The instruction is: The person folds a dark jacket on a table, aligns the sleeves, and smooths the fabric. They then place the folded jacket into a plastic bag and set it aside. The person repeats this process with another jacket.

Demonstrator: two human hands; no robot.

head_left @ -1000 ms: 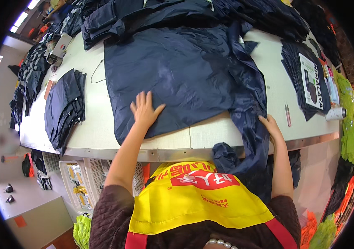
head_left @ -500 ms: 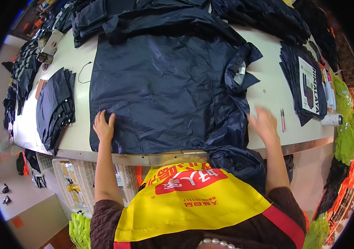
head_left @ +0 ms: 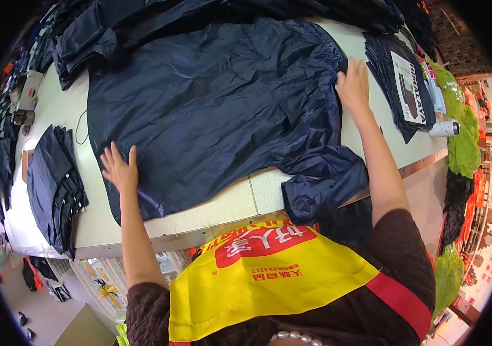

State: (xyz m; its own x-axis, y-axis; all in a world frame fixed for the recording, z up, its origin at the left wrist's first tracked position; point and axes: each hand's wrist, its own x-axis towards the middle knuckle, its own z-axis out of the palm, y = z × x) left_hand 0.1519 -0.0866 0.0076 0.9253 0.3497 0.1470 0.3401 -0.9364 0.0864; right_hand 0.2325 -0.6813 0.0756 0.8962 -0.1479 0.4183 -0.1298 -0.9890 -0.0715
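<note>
Presumably to keep the glossy navy garment (head_left: 211, 115) spread smooth across the desk (head_left: 233, 204), the left grip (head_left: 120, 170) lies splayed near its left edge and the right grip (head_left: 354, 86), also unclenched, is at its right edge, farther up than half a second ago, the cloth there less bunched.

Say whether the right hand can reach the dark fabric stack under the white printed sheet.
Probably yes: the right hand is close by, with only white tabletop between it and the stack.

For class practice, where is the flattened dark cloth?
Head view, centre: the cloth lies on the table, left hand at its left edge, right hand at its right.
</note>
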